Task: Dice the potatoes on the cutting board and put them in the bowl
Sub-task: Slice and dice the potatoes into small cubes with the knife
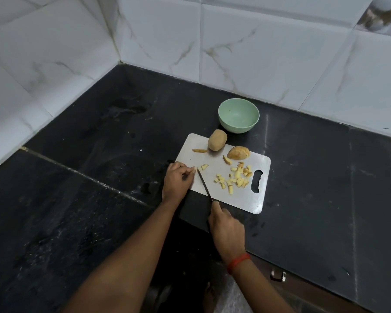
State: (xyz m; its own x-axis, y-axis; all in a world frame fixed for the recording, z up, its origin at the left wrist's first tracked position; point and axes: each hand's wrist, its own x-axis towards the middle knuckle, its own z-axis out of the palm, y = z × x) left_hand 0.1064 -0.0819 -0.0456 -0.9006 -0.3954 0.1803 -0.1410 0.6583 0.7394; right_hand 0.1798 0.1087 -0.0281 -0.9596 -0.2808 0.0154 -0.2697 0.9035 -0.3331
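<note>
A steel cutting board (239,197) lies on the black counter. On its far edge rest a whole potato (217,140) and a cut potato half (238,152). A pile of diced potato pieces (236,178) sits near the board's handle hole, and a thin strip (199,150) lies at the far left. My left hand (176,180) pinches a small potato piece (192,170) at the board's left edge. My right hand (227,231) grips a knife (204,185) whose blade rests right beside that piece. The pale green bowl (238,115) behind the board holds no potato.
White marble-patterned tiled walls (235,53) meet in a corner behind the counter. The black stone counter (99,154) stretches left and right of the board. The counter's front edge runs just below my right wrist, with a metal cabinet handle (278,274) beneath it.
</note>
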